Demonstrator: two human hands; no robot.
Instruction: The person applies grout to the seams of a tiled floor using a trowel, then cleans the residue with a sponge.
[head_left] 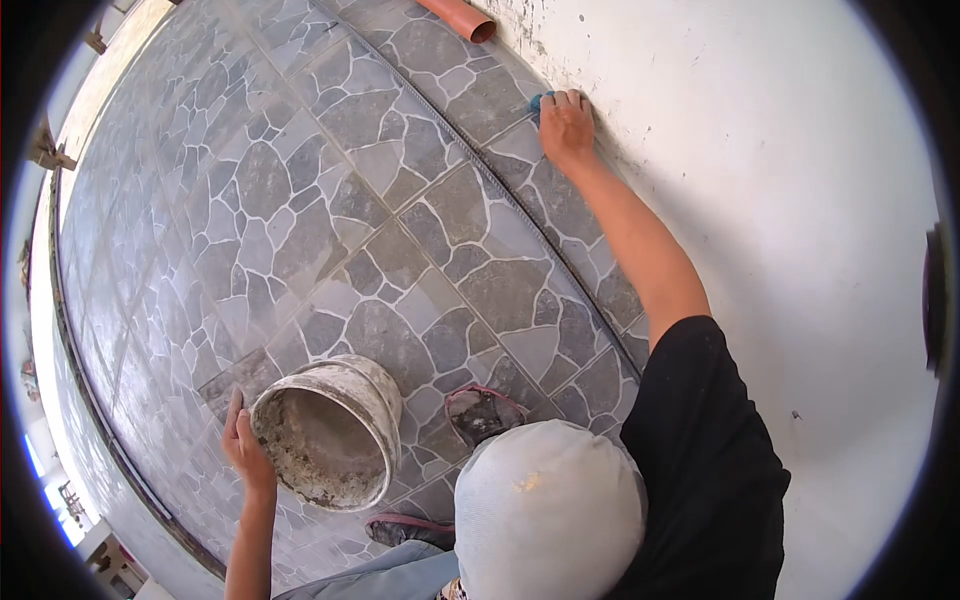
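Head view: at one o'clock, the right hand point(567, 125) presses a small blue sponge point(537, 102) into the joint where grey stone-pattern tiles point(400, 220) meet the white wall point(780, 200). At seven o'clock, the left hand point(243, 447) rests open-fingered on the rim of the mortar-crusted white bucket point(330, 432); short, firm strokes along the joint would suit best.

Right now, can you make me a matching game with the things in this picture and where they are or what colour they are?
Things:
1. bucket
2. orange pipe
3. blue sponge
4. wall

Places or colours:
A. white and plain
B. lying at the top by the wall's foot
C. under the right hand where tiles meet wall
D. mortar-stained, standing on the stone-pattern tiles beside the left hand

Pairs: 1-D, 2-B, 3-C, 4-A
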